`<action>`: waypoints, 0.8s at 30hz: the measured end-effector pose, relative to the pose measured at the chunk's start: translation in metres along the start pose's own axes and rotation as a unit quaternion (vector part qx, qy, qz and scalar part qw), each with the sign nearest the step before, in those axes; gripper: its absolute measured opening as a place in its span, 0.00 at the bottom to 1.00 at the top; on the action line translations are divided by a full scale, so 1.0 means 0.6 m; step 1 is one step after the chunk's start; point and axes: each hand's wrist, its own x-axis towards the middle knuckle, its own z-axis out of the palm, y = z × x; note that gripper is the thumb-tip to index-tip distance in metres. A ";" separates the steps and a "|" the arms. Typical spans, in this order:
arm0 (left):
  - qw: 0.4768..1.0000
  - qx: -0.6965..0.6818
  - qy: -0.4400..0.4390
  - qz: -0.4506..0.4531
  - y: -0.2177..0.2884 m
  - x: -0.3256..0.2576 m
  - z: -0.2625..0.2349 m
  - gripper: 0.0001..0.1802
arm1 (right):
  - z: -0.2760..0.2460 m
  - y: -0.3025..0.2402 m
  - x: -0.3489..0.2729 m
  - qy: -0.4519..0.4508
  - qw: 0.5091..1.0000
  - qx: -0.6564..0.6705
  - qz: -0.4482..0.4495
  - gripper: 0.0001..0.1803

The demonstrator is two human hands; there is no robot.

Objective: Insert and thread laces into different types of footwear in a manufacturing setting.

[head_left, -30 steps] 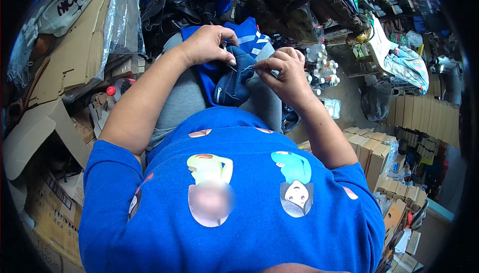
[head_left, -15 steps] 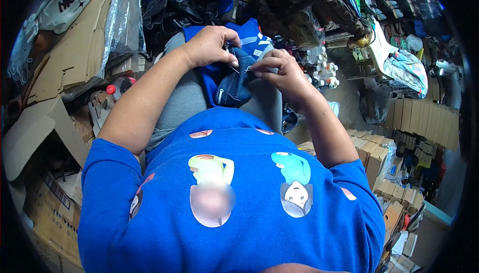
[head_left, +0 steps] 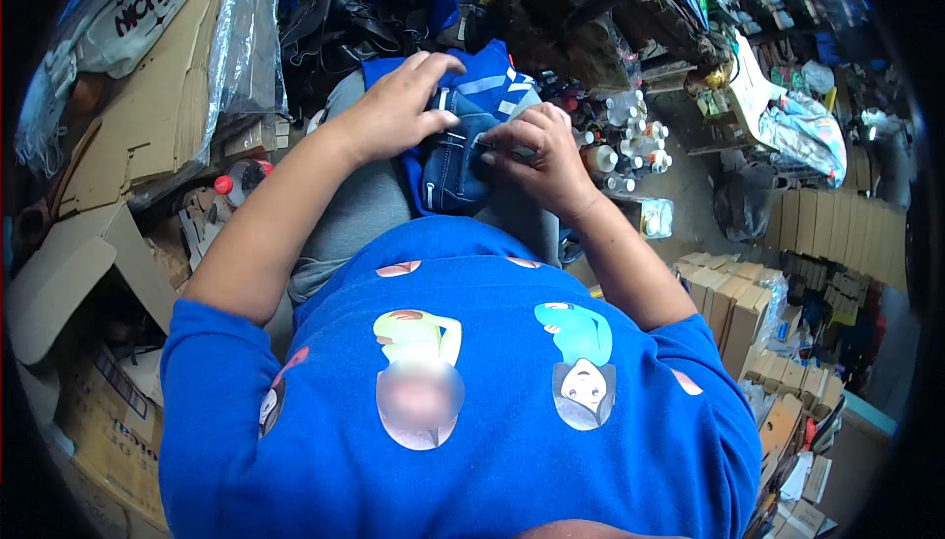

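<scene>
A dark blue shoe upper with pale stitching lies on my lap, over a bright blue cloth with white marks. My left hand is at its left edge. The thumb touches the upper, while the index finger is raised and apart from it. On the other side, my right hand pinches a short bit of white thread at the upper's right edge. The fingertips hide most of that thread. A small white loop shows at the upper's lower left corner.
Several bottles stand on the floor beyond my right hand. Stacked cardboard boxes are at the right. Flattened cardboard and an open carton are at the left, with a red-capped bottle beside my left arm.
My left hand has shifted slightly left, its thumb and index finger wider apart. My right hand has moved a little left and down. The shoe upper now lies flatter and turned more toward me.
</scene>
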 end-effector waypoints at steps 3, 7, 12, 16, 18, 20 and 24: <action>0.999 0.043 0.013 0.003 0.004 -0.032 -0.018 0.14 | -0.010 0.009 -0.002 -0.022 0.999 -0.016 -0.028 0.13; 0.998 -0.020 0.040 -0.042 0.025 -0.058 -0.018 0.12 | -0.023 0.019 0.009 -0.080 0.997 0.022 0.002 0.16; 0.989 0.111 0.077 0.060 0.020 -0.059 -0.006 0.09 | -0.025 0.025 0.018 -0.125 0.990 0.056 0.023 0.21; 0.992 0.098 0.071 0.047 0.017 -0.061 -0.003 0.10 | -0.023 0.027 0.021 -0.135 0.988 0.057 0.046 0.20; 0.992 0.098 0.068 0.042 0.018 -0.060 -0.002 0.10 | -0.023 0.026 0.021 -0.130 0.989 0.055 0.046 0.20; 0.993 0.089 0.062 0.050 0.017 -0.060 -0.002 0.10 | -0.023 0.024 0.023 -0.135 0.986 0.076 0.058 0.20; 0.994 0.076 0.052 0.049 0.014 -0.058 0.000 0.10 | -0.023 0.030 0.024 -0.134 0.988 0.071 0.042 0.18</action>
